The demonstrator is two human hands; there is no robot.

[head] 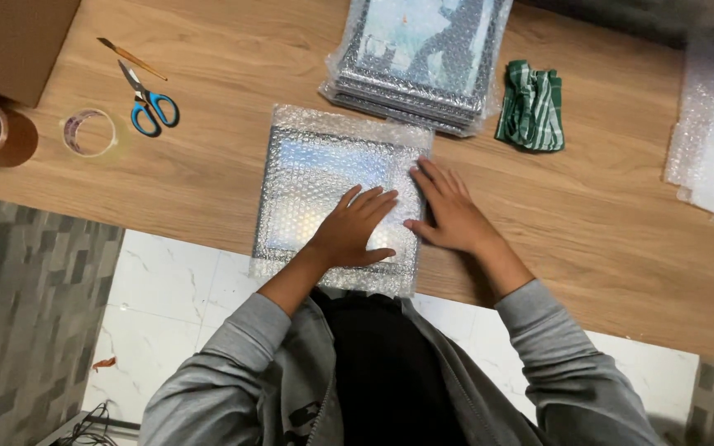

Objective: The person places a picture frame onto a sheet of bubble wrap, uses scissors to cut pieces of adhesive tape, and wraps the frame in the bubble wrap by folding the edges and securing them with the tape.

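A wooden table with a warm, light grain runs across the far part of the scene, its near edge slanting down to the right. Below it the floor is white marble-look tile with faint grey veins. At the near left lies a grey patterned carpet, and another strip of it shows at the far right corner. Light is soft and even, with mild shadows.

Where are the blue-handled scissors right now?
In the head view, the blue-handled scissors lie on the wooden table at upper left, between the thin wooden paintbrush and the clear tape roll, away from both hands.
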